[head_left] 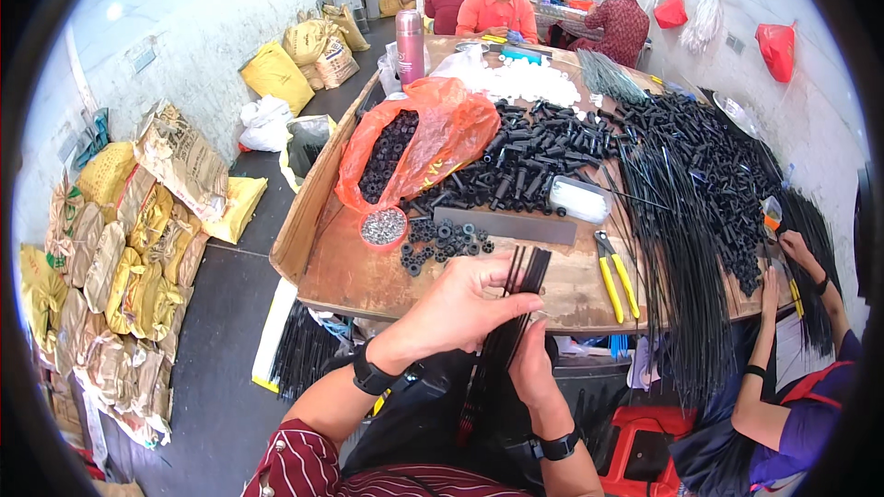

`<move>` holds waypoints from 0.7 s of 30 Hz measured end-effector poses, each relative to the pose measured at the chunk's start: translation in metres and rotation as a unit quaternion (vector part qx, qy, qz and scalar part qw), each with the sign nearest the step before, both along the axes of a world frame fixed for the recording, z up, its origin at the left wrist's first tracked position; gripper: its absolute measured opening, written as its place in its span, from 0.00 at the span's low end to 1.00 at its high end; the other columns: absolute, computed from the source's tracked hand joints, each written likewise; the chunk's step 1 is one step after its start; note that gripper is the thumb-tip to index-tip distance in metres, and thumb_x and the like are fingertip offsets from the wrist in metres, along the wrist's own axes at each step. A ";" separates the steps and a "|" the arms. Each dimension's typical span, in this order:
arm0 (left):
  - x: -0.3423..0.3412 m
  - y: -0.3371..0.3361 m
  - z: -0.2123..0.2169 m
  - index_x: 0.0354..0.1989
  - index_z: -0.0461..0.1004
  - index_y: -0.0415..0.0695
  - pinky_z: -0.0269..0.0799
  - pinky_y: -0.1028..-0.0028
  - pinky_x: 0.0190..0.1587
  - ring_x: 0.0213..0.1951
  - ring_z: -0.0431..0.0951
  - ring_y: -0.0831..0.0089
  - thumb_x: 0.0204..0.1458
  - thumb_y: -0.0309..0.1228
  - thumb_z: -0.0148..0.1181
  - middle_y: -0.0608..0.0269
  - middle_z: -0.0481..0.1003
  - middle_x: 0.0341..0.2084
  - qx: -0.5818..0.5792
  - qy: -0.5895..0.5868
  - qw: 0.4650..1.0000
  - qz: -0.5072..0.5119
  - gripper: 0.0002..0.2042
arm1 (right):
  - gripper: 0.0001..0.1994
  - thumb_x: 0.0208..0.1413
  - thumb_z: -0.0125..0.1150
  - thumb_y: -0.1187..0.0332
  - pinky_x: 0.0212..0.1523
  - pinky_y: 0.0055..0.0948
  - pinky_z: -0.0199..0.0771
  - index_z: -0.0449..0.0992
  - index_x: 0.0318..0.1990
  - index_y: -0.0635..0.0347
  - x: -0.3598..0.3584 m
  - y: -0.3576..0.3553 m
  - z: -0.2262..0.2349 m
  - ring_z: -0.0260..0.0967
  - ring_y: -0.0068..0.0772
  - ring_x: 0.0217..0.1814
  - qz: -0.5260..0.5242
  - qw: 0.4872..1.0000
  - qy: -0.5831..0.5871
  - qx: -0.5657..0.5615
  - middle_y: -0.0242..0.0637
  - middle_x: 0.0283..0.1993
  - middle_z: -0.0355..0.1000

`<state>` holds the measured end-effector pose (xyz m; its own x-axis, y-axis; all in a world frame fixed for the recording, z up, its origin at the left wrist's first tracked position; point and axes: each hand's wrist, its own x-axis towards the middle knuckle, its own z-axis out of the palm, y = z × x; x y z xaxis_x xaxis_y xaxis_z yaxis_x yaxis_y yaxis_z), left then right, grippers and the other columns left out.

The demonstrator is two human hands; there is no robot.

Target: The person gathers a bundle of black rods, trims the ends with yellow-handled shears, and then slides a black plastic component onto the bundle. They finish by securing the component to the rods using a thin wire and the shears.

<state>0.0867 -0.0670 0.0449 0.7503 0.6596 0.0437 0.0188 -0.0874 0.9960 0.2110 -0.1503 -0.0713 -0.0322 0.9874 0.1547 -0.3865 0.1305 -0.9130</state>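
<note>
Black rods [500, 348], yellow-handled pliers [610, 289], orange-red bag [449, 124], white-striped maroon sleeve [298, 464]

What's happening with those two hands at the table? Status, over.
Left hand gripping black rods. Right hand against them, partly hidden. Yellow-handled pliers on table, apart from both hands.

workbench [336, 278] between heaped sacks [129, 262] at left and a co-worker [812, 405] at right
at its near edge, a rod bundle [503, 346] between left hand [456, 299] and right hand [534, 365]; on it, a bag [453, 120] at left, flask [411, 53] behind, dish [385, 247] in front; a flat bar [516, 227] mid-bench, before piled tubes [543, 143]; pliers [611, 287] right of the bar, long rods [677, 262] farther right, overhanging the front edge.
</note>
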 end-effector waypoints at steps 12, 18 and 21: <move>0.005 -0.005 -0.051 0.51 0.70 0.39 0.66 0.77 0.52 0.46 0.72 0.79 0.52 0.28 0.63 0.64 0.74 0.43 -0.056 -0.114 0.986 0.108 0.18 | 0.15 0.64 0.49 0.59 0.37 0.34 0.77 0.68 0.42 0.66 0.011 0.004 -0.006 0.69 0.29 0.29 -0.113 0.988 0.061 -0.088 0.34 0.30 0.67; -0.009 0.000 -0.090 0.43 0.67 0.39 0.68 0.78 0.45 0.39 0.72 0.82 0.56 0.30 0.59 0.67 0.72 0.35 -0.015 -0.134 0.948 0.289 0.11 | 0.12 0.64 0.50 0.63 0.39 0.30 0.74 0.72 0.40 0.65 0.006 0.011 -0.002 0.67 0.25 0.31 -0.122 0.988 0.003 -0.096 0.33 0.28 0.69; -0.010 -0.019 -0.106 0.50 0.62 0.39 0.68 0.79 0.44 0.39 0.72 0.80 0.56 0.34 0.60 0.67 0.72 0.38 -0.241 -0.135 0.947 0.166 0.19 | 0.13 0.63 0.51 0.64 0.35 0.23 0.68 0.75 0.35 0.66 0.003 0.018 0.028 0.67 0.21 0.33 -0.145 0.968 -0.177 -0.105 0.31 0.30 0.72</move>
<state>0.0770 -0.0855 -0.0609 0.5027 0.8490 -0.1629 -0.2947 0.3455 0.8909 0.2137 -0.1323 -0.0434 0.2365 0.9714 -0.0201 -0.0197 -0.0158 -0.9997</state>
